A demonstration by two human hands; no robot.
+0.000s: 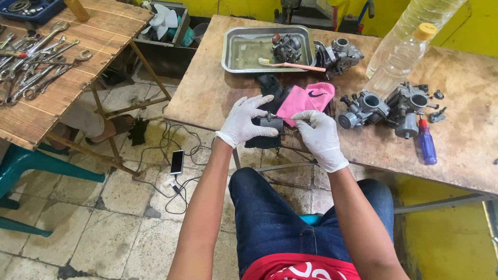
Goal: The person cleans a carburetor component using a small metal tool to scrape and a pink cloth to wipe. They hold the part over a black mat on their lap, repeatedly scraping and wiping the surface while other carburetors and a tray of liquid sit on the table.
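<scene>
Both my hands wear white gloves at the near edge of a worn wooden table (218,93). My left hand (244,120) is wrapped around a small grey metal carburetor part (272,123). My right hand (319,136) pinches the same part from the right with its fingertips. Just behind the hands lie a pink sock (303,99) and a dark cloth (271,85). Whether my right hand holds a small tool is hidden.
A metal tray (244,49) of liquid holds a carburetor, with a toothbrush (290,65) across its rim. Two more carburetors (386,106), a blue screwdriver (427,144) and a clear plastic bottle (404,44) lie to the right. Wrenches (36,62) cover the left table. A phone (177,162) lies on the floor.
</scene>
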